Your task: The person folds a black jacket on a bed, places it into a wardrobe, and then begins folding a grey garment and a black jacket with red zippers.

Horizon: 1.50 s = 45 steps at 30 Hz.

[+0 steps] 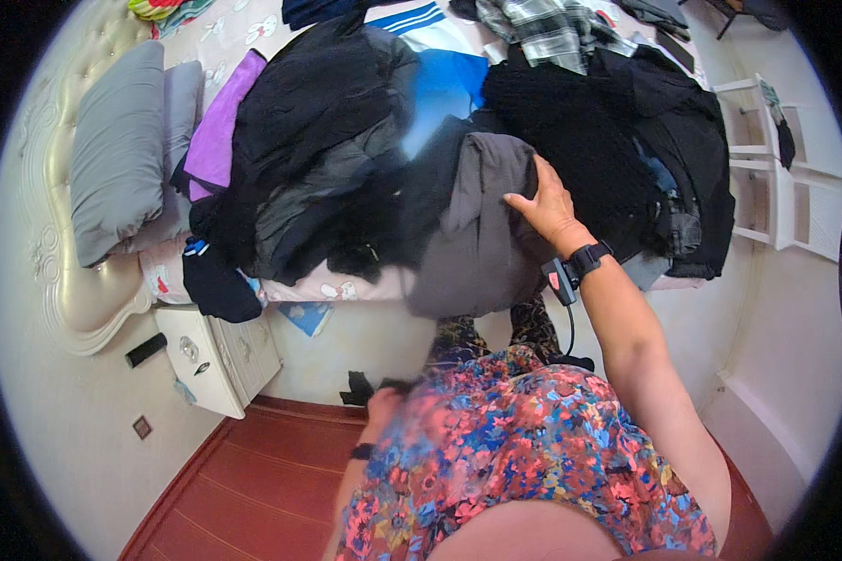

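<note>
I see bed [337, 292] at 12 o'clock, dark clothes [571, 122] piled on it. Gray garment [477, 224] at 1, overlapping the near edge; I'd call the step handling it. Right hand [550, 208] at 2, touching it, grip unclear; left hand [382, 408] at 7, blurred, can't tell. Next probably calls for a sure hold.

- floral fabric top [533, 439] in coral pink, blue and brown, round-necked
- dark trousers [458, 342] with a fine yellowish pattern
- wide black strap [587, 260] on the right wrist
- small dark box [564, 292] with a red patch [554, 280]
- thin black cable [572, 329] from the box
- black band [362, 452] on the left wrist
</note>
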Tool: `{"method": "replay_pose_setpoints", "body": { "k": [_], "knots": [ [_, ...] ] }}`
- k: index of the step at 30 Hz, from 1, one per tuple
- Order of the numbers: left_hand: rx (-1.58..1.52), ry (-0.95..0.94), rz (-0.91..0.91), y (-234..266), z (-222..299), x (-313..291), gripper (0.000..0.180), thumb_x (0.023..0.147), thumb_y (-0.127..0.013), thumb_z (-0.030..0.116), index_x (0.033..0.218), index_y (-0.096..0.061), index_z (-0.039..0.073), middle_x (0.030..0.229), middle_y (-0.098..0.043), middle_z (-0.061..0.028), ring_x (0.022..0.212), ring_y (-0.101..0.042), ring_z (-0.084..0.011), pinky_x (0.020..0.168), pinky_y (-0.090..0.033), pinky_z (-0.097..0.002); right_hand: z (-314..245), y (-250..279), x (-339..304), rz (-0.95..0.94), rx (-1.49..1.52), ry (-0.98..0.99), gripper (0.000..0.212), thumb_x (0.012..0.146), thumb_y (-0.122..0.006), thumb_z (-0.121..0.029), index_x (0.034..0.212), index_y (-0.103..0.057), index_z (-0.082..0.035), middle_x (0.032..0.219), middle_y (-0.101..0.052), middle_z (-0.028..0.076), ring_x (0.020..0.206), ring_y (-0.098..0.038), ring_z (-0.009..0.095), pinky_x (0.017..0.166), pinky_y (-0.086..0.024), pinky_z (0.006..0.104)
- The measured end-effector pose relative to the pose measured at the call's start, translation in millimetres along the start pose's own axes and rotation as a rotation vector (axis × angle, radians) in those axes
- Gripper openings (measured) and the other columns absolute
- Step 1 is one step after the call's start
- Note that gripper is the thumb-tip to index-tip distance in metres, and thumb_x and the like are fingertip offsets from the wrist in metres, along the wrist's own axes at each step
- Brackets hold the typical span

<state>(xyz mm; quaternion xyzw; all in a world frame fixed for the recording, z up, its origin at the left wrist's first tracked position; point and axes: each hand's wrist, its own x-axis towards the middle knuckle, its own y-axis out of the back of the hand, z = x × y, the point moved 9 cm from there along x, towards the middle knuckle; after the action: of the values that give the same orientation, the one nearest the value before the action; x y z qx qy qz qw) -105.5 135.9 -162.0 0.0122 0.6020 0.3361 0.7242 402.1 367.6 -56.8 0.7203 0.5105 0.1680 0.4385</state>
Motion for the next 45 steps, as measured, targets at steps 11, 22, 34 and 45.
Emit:
{"method": "replay_pose_setpoints", "body": {
  "k": [11,22,34,45],
  "knots": [
    [-0.584,-0.035,0.022,-122,-136,9,0.036,0.076,-0.066,0.017,0.109,-0.061,0.003,0.096,-0.066,-0.009,0.088,-0.062,-0.0171,0.08,-0.049,-0.029,18,-39,25,-0.172,0.116,-0.075,0.093,0.058,-0.08,-0.017,0.136,-0.03,-0.005,0.118,-0.053,0.024,0.111,-0.05,0.04,0.097,-0.039,0.0379],
    [-0.23,0.03,0.042,-40,-7,2,0.03,0.077,-0.066,0.021,0.1,-0.064,0.003,0.096,-0.065,-0.0125,0.089,-0.062,-0.0205,0.08,-0.049,-0.0309,-59,31,-77,-0.476,0.519,0.306,0.078,0.057,-0.065,0.0,0.131,-0.04,-0.001,0.128,-0.049,0.015,0.117,-0.049,0.022,0.097,-0.037,0.0294],
    [-0.276,-0.549,-0.21,70,255,-9,0.018,0.079,-0.058,0.004,0.096,-0.061,0.0,0.091,-0.064,-0.0083,0.079,-0.059,-0.0177,0.07,-0.049,-0.0301,-157,97,-128,-0.784,0.826,0.797,0.033,0.069,-0.069,0.0,0.101,-0.062,0.002,0.095,-0.063,0.017,0.091,-0.06,0.03,0.08,-0.047,0.0368],
    [-0.857,-0.48,0.313,161,235,76,0.027,0.081,-0.056,0.0,0.108,-0.053,0.002,0.093,-0.06,-0.005,0.084,-0.057,-0.0121,0.079,-0.045,-0.0248,116,84,31,0.023,0.769,-0.394,0.036,0.075,-0.059,0.001,0.111,-0.056,0.003,0.098,-0.063,0.008,0.082,-0.059,0.016,0.076,-0.047,0.0275]
  ]
}}
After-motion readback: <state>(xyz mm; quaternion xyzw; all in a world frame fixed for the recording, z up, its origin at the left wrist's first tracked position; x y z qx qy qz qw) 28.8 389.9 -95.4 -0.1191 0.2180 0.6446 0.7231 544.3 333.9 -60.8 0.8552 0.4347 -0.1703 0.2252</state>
